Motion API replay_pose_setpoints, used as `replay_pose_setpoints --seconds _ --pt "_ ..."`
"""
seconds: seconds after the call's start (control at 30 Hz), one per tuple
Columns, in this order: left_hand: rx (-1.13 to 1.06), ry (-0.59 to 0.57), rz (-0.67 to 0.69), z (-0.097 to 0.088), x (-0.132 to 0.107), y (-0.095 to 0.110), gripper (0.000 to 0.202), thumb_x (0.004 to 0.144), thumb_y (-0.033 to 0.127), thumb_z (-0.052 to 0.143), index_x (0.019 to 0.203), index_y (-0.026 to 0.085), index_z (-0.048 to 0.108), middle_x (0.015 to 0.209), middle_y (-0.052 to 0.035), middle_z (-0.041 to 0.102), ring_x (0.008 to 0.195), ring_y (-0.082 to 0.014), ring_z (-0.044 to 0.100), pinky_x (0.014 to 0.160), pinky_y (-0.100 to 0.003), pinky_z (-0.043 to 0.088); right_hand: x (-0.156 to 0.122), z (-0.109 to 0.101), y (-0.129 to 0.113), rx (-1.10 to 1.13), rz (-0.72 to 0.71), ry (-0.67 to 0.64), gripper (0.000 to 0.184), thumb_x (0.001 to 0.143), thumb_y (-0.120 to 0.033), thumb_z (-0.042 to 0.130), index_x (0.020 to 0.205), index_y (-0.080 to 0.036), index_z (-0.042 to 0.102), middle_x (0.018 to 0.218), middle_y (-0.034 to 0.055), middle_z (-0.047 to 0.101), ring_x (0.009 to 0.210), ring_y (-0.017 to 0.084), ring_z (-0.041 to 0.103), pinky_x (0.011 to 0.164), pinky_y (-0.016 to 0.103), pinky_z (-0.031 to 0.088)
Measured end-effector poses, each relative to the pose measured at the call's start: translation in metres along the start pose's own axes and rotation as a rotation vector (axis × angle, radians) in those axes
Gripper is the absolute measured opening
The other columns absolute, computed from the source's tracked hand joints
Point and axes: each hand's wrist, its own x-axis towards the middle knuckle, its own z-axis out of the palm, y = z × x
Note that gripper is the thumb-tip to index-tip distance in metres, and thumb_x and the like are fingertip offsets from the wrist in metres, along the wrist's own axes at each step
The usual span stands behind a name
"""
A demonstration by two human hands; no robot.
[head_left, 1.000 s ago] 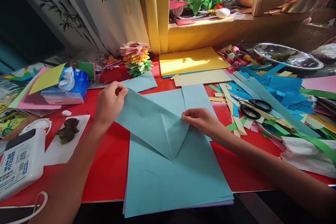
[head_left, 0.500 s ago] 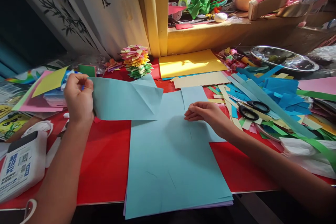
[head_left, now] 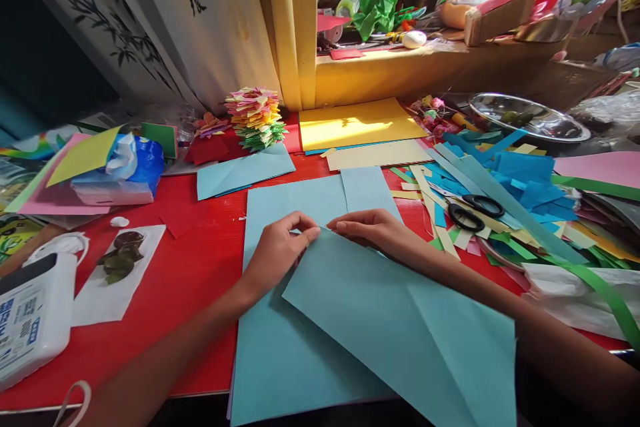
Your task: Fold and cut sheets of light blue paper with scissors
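Note:
A creased light-blue sheet of paper (head_left: 400, 313) slants down to the lower right, with its upper-left corner between my hands. My left hand (head_left: 280, 247) pinches that corner, thumb against fingertips. On the other side of the corner, my right hand (head_left: 370, 227) is closed on the sheet's edge too, its fingertips almost meeting the left ones. Beneath lies a stack of larger light-blue sheets (head_left: 285, 360), overhanging the table's front edge. A narrower blue strip (head_left: 367, 187) rests at the stack's top right.
Black-handled scissors (head_left: 473, 210) lie among paper offcuts at right, before a metal bowl (head_left: 530, 117). Folded blue paper (head_left: 245, 170) and a stack of coloured folded pieces (head_left: 255, 117) stand behind. At left are a tissue pack (head_left: 133, 170), a white box (head_left: 37, 320) and dark scraps on a napkin (head_left: 123, 257).
My left hand has swung from the far left to the middle, bringing the blue sheet round to the right. My right hand has closed on the sheet's edge. The view has shifted slightly.

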Motion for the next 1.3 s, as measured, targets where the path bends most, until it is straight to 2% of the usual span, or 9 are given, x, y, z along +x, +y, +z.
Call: replay_pose_setpoints --seconds 0.1,0.17,0.27,0.53,0.67,0.9,1.07,1.3 --pt "0.003 -0.032 0.016 0.01 -0.01 0.002 0.022 0.08 0.042 0.048 0.079 0.022 0.057 0.071 0.0011 0.059 0.061 -0.0124 0.054 0.052 -0.023 0.042 -0.001 0.002 0.006 -0.047 -0.032 -0.043 0.027 0.076 -0.035 0.055 0.093 -0.018 0.067 0.08 0.0031 0.067 0.071 0.014 0.06 0.06 0.024 0.045" --pt "0.031 -0.025 0.05 0.013 -0.013 0.003 0.022 0.081 0.041 0.046 0.079 0.022 0.057 0.076 0.0003 0.06 0.069 -0.0136 0.056 0.06 -0.025 0.045 0.0 0.002 0.009 -0.119 -0.037 -0.019 0.024 0.075 -0.034 0.055 0.087 -0.017 0.068 0.072 0.0018 0.065 0.062 0.011 0.056 0.054 0.022 0.042" --pt "0.069 0.002 0.09 0.015 -0.014 0.002 0.02 0.083 0.039 0.044 0.079 0.023 0.055 0.078 0.001 0.06 0.072 -0.013 0.055 0.066 -0.025 0.044 0.0 0.003 0.011 -0.21 -0.034 0.031 0.025 0.076 -0.037 0.054 0.083 -0.017 0.067 0.069 0.0013 0.063 0.058 0.011 0.053 0.05 0.022 0.038" --pt "0.172 0.035 0.173 0.019 -0.015 0.001 0.017 0.087 0.033 0.039 0.079 0.022 0.049 0.076 0.0022 0.053 0.068 -0.0104 0.048 0.061 -0.022 0.04 -0.001 0.013 0.014 -0.256 -0.164 0.105 0.022 0.078 -0.033 0.05 0.083 -0.018 0.065 0.08 0.0014 0.065 0.073 0.014 0.056 0.063 0.024 0.041" --pt "0.22 0.081 0.188 0.018 -0.014 0.001 0.017 0.087 0.032 0.038 0.08 0.021 0.048 0.075 0.0025 0.053 0.066 -0.0102 0.047 0.06 -0.022 0.039 -0.001 0.014 0.016 -0.27 -0.171 0.134 0.02 0.079 -0.031 0.049 0.082 -0.018 0.064 0.081 0.0011 0.065 0.074 0.013 0.056 0.064 0.023 0.041" --pt "0.323 0.142 0.204 0.01 -0.013 0.004 0.015 0.086 0.033 0.04 0.079 0.022 0.049 0.075 0.0047 0.054 0.062 -0.0088 0.046 0.061 -0.021 0.038 -0.001 0.013 0.017 -0.258 -0.149 0.149 0.019 0.078 -0.03 0.049 0.077 -0.017 0.063 0.077 0.0005 0.063 0.069 0.011 0.054 0.059 0.021 0.039" --pt "0.352 0.256 0.213 -0.001 -0.009 0.009 0.015 0.085 0.033 0.042 0.078 0.022 0.05 0.073 0.0042 0.054 0.064 -0.0095 0.047 0.059 -0.02 0.037 -0.003 0.011 0.014 -0.241 -0.093 0.154 0.02 0.079 -0.032 0.048 0.078 -0.018 0.063 0.074 0.0 0.062 0.061 0.009 0.052 0.052 0.02 0.037" --pt "0.455 0.417 0.267 -0.027 0.001 0.012 0.015 0.084 0.033 0.045 0.077 0.021 0.051 0.07 0.0039 0.054 0.063 -0.0092 0.048 0.057 -0.019 0.035 0.0 0.002 0.013 -0.281 -0.087 0.203 0.021 0.078 -0.033 0.049 0.079 -0.019 0.063 0.076 0.0013 0.063 0.063 0.011 0.056 0.053 0.022 0.039"
